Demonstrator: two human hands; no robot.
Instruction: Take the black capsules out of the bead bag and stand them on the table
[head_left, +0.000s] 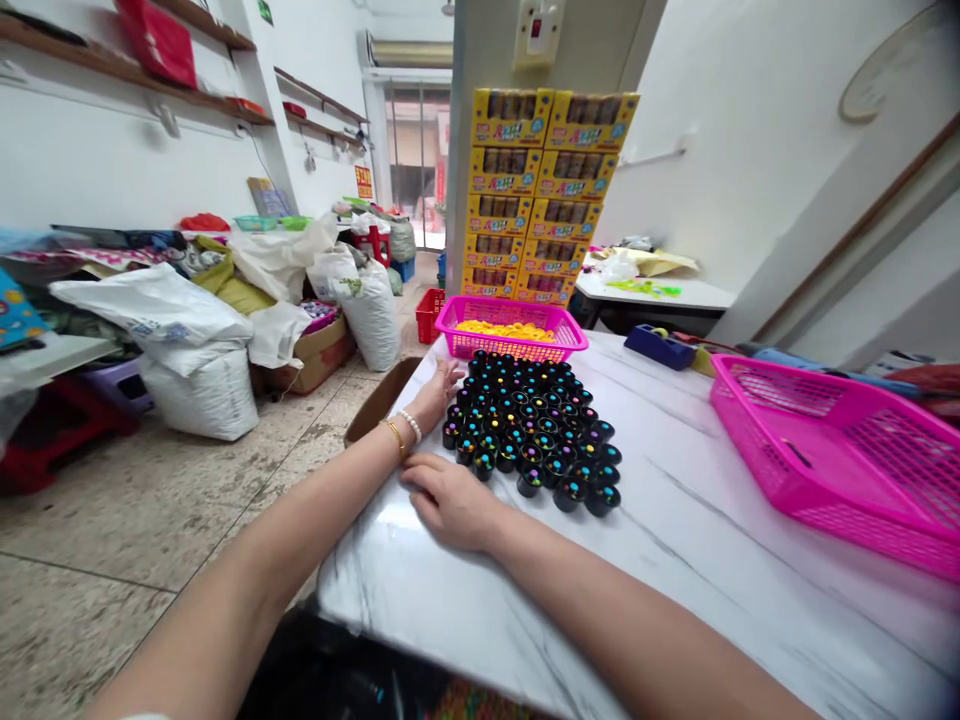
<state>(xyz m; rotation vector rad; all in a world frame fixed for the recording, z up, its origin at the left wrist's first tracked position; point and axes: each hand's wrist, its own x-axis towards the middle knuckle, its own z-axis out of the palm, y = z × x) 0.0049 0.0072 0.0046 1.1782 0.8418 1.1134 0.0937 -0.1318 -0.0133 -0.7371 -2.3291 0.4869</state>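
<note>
Many small black cups (529, 425) stand packed together on the white marble-patterned table, with small blue, yellow and purple dots in them. My left hand (439, 392) lies along the left side of the cups, fingers stretched forward and apart, a beaded and a gold bracelet on its wrist. In front of the nearest cups my right hand (454, 503) rests low at the table's left edge, fingers loosely bent and the thumb apart. Its fingertips are close to my left wrist. Neither hand shows anything held. Behind the cups sits a pink basket (442, 325) with yellow pieces in it.
A larger pink basket (757, 475) stands at the right, near a blue tape dispenser (658, 347). Stacked yellow boxes (506, 180) rise behind the table. White sacks (202, 385) and a cardboard box (321, 355) lie on the floor at left.
</note>
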